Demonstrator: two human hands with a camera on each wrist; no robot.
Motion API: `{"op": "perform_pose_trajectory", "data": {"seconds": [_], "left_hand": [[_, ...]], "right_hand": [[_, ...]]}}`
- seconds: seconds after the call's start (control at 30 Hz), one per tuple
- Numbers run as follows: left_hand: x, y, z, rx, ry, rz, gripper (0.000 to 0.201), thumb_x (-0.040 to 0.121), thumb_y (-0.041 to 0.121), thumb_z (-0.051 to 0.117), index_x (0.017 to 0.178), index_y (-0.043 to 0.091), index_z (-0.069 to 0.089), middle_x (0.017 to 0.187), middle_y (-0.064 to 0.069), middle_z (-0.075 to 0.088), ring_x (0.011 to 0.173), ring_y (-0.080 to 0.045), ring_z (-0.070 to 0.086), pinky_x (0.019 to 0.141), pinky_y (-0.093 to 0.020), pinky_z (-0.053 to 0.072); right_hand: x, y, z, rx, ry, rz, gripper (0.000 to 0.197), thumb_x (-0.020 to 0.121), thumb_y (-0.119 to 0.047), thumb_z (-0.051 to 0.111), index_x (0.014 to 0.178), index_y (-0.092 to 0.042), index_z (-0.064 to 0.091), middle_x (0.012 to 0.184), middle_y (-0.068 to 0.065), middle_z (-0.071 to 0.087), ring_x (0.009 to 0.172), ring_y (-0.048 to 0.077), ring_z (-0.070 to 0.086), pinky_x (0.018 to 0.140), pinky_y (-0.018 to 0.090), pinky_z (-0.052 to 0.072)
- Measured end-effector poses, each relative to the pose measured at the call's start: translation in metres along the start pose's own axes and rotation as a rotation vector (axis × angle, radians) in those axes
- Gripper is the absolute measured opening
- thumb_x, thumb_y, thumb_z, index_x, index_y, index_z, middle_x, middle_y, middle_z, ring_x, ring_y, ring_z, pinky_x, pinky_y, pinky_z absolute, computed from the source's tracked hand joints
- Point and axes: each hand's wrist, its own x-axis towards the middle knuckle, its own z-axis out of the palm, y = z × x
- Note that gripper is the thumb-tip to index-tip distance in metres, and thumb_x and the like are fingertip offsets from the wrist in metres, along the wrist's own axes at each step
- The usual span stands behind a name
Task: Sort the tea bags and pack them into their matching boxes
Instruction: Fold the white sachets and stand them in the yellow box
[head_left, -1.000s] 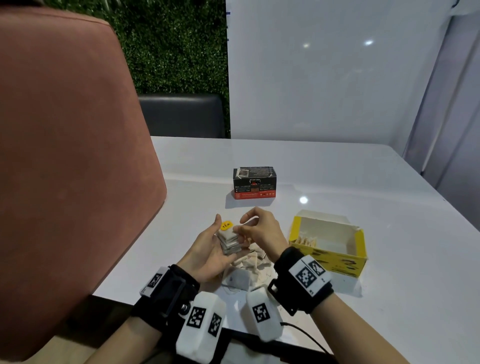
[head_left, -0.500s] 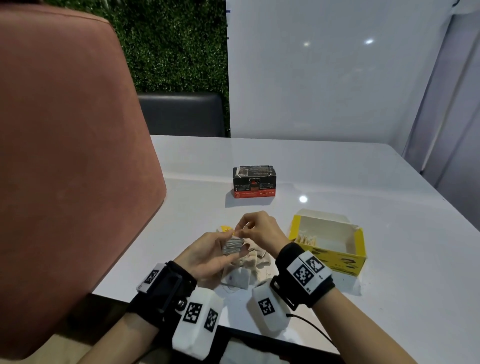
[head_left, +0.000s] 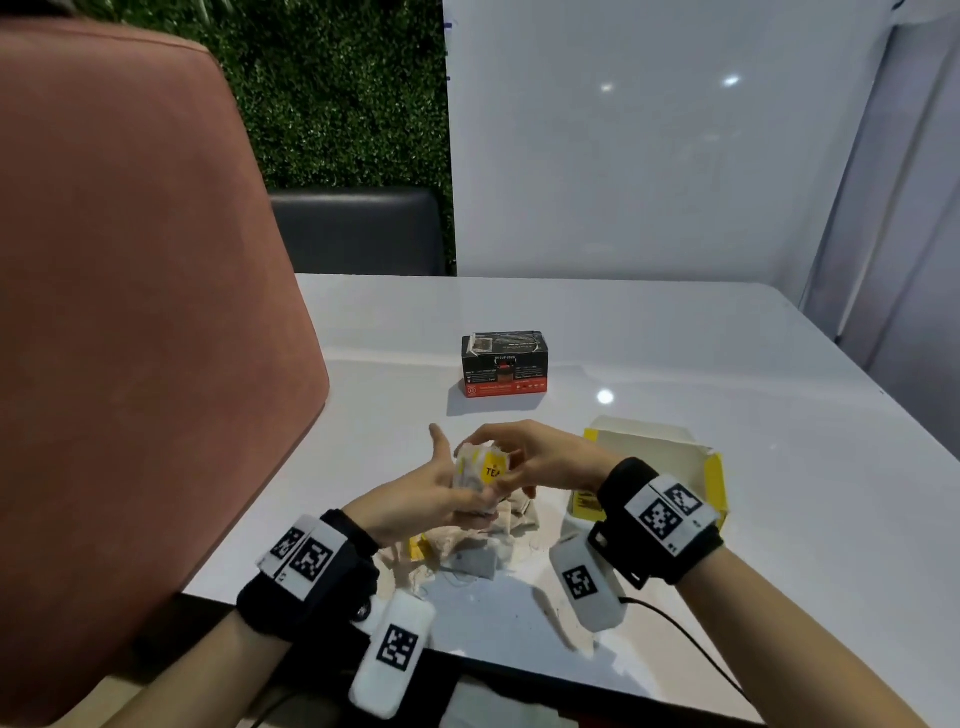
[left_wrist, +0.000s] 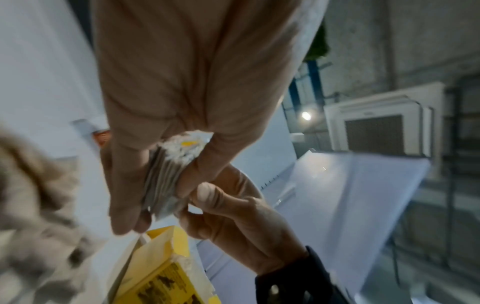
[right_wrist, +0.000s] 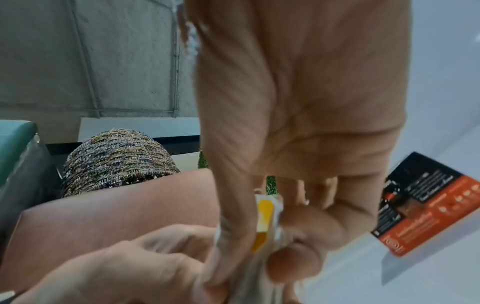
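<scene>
My left hand (head_left: 441, 493) holds a stack of tea bags (head_left: 480, 470) upright above the table, its yellow "TEA" tag facing me. My right hand (head_left: 524, 460) pinches the same stack (left_wrist: 166, 176) from the right side, with the tag (right_wrist: 263, 222) between its thumb and fingers. An open yellow box (head_left: 711, 473) sits just right of the hands with its lid flap up. A closed black and red box (head_left: 504, 366) stands farther back in the middle. Loose tea bags (head_left: 467, 551) lie in a pile under the hands.
The white table (head_left: 727, 364) stretches away to the right and back. A pink chair back (head_left: 130, 338) fills the left side, with a dark chair (head_left: 358, 231) beyond the far edge. A cable (head_left: 675, 629) trails from my right wrist.
The stack dipped low and flat between my hands, then came up again and turned upright, so its yellow tag now faces me. Both hands kept hold of it.
</scene>
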Motion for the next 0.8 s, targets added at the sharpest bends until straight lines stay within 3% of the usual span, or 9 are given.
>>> {"op": "perform_pose_trajectory", "data": {"seconds": [0.07,0.17,0.27,0.33,0.47,0.57,0.67,0.73,0.8], "left_hand": [[0.003,0.013,0.004,0.187,-0.032,0.013,0.109,0.092,0.016,0.057,0.131,0.025,-0.044,0.107,0.002,0.065,0.094,-0.012,0.067,0.082,-0.019,0.054],[0.012,0.035,0.018,0.39,-0.079,0.057,0.105,0.094,0.018,0.052,0.131,0.023,-0.045,0.116,-0.007,0.063,0.092,-0.017,0.065,0.082,-0.02,0.054],[0.037,0.06,0.033,0.59,-0.065,0.09,0.105,0.093,0.018,0.054,0.134,0.017,-0.043,0.131,-0.019,0.054,0.111,-0.018,0.052,0.095,-0.024,0.045],[0.057,0.073,0.04,0.827,0.031,0.157,0.115,0.087,0.036,0.062,0.136,0.012,-0.039,0.145,-0.02,0.039,0.133,-0.02,0.034,0.111,-0.029,0.029],[0.083,0.075,0.057,0.957,-0.006,0.129,0.116,0.083,0.042,0.065,0.141,0.01,-0.031,0.151,-0.025,0.024,0.14,-0.03,0.028,0.11,-0.034,0.024],[0.093,0.057,0.062,0.97,-0.131,0.04,0.121,0.079,0.033,0.072,0.142,0.017,-0.03,0.153,-0.026,0.017,0.14,-0.03,0.027,0.112,-0.036,0.025],[0.107,0.04,0.063,0.998,-0.201,0.014,0.128,0.074,0.026,0.078,0.141,0.023,-0.031,0.153,-0.026,0.016,0.14,-0.032,0.027,0.114,-0.042,0.026],[0.111,0.036,0.066,1.046,-0.209,0.06,0.124,0.073,0.02,0.079,0.146,0.026,-0.021,0.15,-0.022,0.028,0.134,-0.032,0.036,0.109,-0.042,0.032],[0.113,0.035,0.069,1.084,-0.193,0.106,0.11,0.073,0.015,0.077,0.15,0.024,-0.002,0.141,-0.02,0.041,0.125,-0.032,0.044,0.102,-0.039,0.038]], "right_hand": [[-0.009,0.001,-0.008,-0.006,-0.011,-0.022,0.045,0.081,-0.005,0.069,0.122,-0.013,0.053,0.086,-0.004,0.062,0.07,0.015,0.059,0.05,0.018,0.046],[-0.026,0.003,-0.026,0.025,0.057,-0.044,0.039,0.081,-0.001,0.068,0.117,-0.01,0.055,0.095,0.006,0.066,0.074,0.02,0.065,0.054,0.025,0.052],[-0.046,0.009,-0.051,0.064,0.226,-0.057,0.029,0.084,0.005,0.062,0.11,-0.007,0.059,0.092,0.012,0.068,0.071,0.022,0.069,0.058,0.029,0.055],[-0.059,0.012,-0.069,0.06,0.321,-0.033,0.025,0.083,0.008,0.061,0.104,-0.005,0.061,0.088,0.015,0.069,0.069,0.023,0.069,0.057,0.028,0.055],[-0.076,0.03,-0.098,-0.229,0.507,0.152,0.027,0.081,0.011,0.056,0.092,-0.011,0.065,0.081,0.015,0.069,0.063,0.025,0.068,0.057,0.031,0.057],[-0.087,0.048,-0.1,-0.656,0.384,0.291,0.02,0.08,0.001,0.058,0.088,-0.016,0.065,0.083,0.01,0.067,0.066,0.024,0.063,0.059,0.028,0.049],[-0.088,0.06,-0.09,-0.892,0.214,0.284,0.018,0.084,-0.011,0.061,0.1,-0.018,0.064,0.1,0.007,0.062,0.086,0.025,0.061,0.065,0.024,0.039],[-0.08,0.066,-0.084,-1.005,0.153,0.229,0.024,0.087,-0.015,0.059,0.11,-0.018,0.061,0.105,0.006,0.058,0.092,0.024,0.06,0.066,0.024,0.035],[-0.069,0.07,-0.077,-1.059,0.136,0.194,0.028,0.09,-0.015,0.056,0.118,-0.018,0.059,0.102,0.007,0.056,0.09,0.026,0.06,0.064,0.026,0.036]]}}
